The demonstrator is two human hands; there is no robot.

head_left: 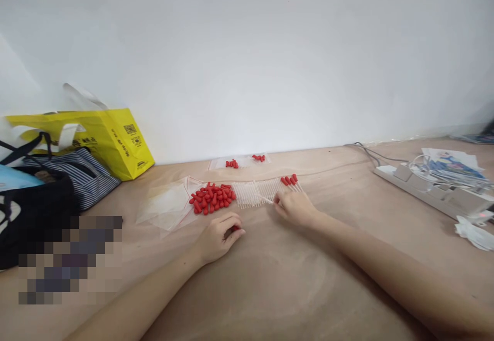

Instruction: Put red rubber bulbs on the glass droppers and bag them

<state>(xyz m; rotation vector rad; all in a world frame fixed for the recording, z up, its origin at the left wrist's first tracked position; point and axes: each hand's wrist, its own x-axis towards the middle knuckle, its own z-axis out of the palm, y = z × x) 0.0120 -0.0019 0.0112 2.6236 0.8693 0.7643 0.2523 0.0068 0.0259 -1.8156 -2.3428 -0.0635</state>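
Past my arms (358, 248), my left hand (218, 238) pinched a tip (236, 228), my right hand (294, 207) a stick (266, 199); few were tipped, most bare.

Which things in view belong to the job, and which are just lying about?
Job, it seems:
pile of red pieces
row of white sticks
red-tipped sticks
white stick in right hand
red bit in left hand

Lying about, likely:
yellow bag
striped pouch
black bag
power strip
papers

Head-worn view, forward and downward
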